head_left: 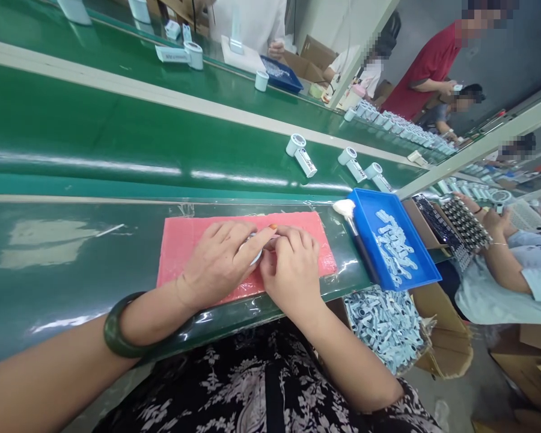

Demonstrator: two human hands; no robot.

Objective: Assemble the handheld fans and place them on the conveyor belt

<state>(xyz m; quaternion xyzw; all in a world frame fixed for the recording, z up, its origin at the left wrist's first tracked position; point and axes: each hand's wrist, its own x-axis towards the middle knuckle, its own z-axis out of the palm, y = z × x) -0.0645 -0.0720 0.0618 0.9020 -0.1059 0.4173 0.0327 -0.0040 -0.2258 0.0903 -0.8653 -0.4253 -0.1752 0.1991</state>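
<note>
Over a pink mat my left hand is closed around a light-blue plastic part. Only a small curved bit of that part shows; the fingers cover the rest. My right hand presses against the same part from the right, thumb and fingers pinched together near the left fingertips. Whether a smaller piece sits in that pinch is hidden. Both hands meet low above the middle of the mat.
Right of the mat, a blue tray holds small pale pieces, with a brush along its edge. A box of light-blue parts stands below. Light-blue round units with handles lie on the green conveyor. Co-workers sit opposite and at right.
</note>
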